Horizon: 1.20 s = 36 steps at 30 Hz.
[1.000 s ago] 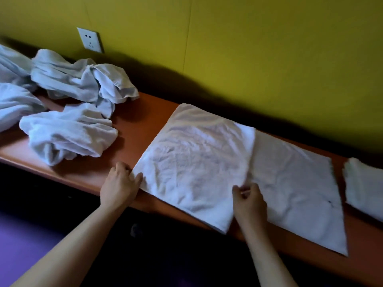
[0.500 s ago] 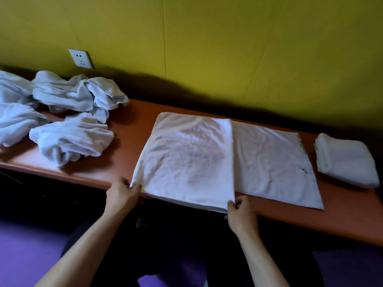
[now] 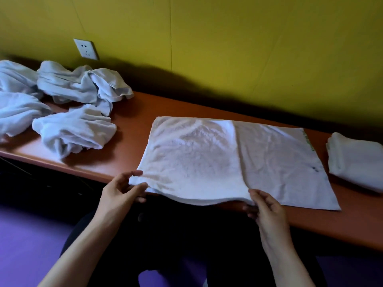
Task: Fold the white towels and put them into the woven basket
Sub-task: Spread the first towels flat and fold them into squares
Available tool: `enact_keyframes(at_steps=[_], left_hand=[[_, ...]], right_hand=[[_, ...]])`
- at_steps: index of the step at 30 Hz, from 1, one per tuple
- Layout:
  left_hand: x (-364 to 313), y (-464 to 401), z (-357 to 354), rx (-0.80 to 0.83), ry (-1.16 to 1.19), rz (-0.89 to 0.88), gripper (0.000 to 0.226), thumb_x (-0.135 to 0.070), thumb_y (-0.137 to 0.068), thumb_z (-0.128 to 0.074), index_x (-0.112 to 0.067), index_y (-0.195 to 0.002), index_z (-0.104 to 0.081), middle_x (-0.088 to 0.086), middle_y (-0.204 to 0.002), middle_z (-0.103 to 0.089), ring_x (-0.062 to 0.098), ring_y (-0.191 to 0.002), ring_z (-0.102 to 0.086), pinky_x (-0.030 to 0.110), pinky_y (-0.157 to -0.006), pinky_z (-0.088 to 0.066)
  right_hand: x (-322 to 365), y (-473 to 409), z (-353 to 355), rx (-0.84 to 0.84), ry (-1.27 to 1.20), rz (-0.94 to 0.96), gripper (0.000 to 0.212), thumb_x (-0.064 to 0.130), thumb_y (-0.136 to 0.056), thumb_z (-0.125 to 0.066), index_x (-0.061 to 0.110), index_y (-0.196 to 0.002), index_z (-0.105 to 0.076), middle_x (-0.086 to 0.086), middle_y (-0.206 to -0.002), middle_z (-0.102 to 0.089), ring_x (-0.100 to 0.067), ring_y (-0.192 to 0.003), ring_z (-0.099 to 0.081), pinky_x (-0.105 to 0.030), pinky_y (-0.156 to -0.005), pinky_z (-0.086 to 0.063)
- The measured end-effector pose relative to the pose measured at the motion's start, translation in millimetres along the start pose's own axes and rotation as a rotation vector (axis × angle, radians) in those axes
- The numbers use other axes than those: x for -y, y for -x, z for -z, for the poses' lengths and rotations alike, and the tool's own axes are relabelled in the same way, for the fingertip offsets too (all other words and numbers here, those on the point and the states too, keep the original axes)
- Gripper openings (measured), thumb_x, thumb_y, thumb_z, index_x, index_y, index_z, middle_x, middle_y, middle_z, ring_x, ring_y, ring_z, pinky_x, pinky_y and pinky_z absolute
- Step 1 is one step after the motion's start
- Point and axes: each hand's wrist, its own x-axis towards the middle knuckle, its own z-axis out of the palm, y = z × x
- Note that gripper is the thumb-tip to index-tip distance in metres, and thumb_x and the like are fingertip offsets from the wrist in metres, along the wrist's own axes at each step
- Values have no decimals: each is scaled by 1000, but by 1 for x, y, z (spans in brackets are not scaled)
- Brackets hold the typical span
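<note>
A head-worn camera looks down at an orange tabletop [image 3: 134,112] set against a yellow wall [image 3: 228,42].

Far left of both hands, on the tabletop, lies a heap of crumpled towels [image 3: 68,112], white and loosely bunched. Above the heap, a white socket [image 3: 85,49] sits on the wall.

The left hand [image 3: 120,191] is at the near edge of the tabletop. Its grip pinches the near left corner of a towel [image 3: 207,160], thumb under the cloth and fingers along the top, and the corner is lifted slightly off the edge.

This towel lies flat between and beyond the two hands, part folded: its left portion is doubled over, and a single layer stretches out to the right. Its near edge hangs just past the tabletop edge.

The right hand [image 3: 267,212] holds the near edge of the towel at the end of the fold line. Its grip pinches the doubled layer between thumb and fingers.

Right of that hand, well apart, a folded towel [image 3: 356,160] rests on the tabletop, close to the flat towel's right edge but not touching it.

Below the tabletop, dark clothing and a purple floor [image 3: 31,241] show.
</note>
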Motion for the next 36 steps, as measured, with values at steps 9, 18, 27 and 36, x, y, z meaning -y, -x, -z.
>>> enact_keyframes(at_steps=[9,18,27,36], left_hand=[[-13,-77,-8,-155,-313,-260,15,-23,-93,-70,-15,-81,-69,-1,-61,-65,10,-54,-58,29,-59,-47],[-39,-191,-46,-293,-483,-303,25,-41,-94,-63,-16,-90,-66,-7,-73,-62,21,-72,-61,31,-57,-44],[-35,-270,-71,-341,-519,-249,28,-44,-92,-62,-21,-104,-69,2,-98,-71,30,-95,-66,43,-82,-56],[8,-223,-78,-163,-972,-810,21,-25,-94,-63,-26,-115,-69,8,-130,-57,34,-105,-56,45,-85,-43]], right_hand=[[38,-67,-36,-50,325,350,12,11,-89,-73,7,-101,-73,0,-70,-70,4,-52,-60,-8,-51,-41],[65,-180,-101,-91,475,560,23,29,-96,-65,8,-100,-72,-5,-89,-71,-14,-81,-61,-11,-63,-42],[70,-259,-145,-126,604,540,31,33,-96,-65,6,-109,-73,-11,-101,-72,-13,-89,-58,-22,-74,-37],[43,-220,-116,-131,834,528,21,27,-94,-65,11,-108,-63,-5,-96,-66,-16,-82,-52,-24,-72,-36]])
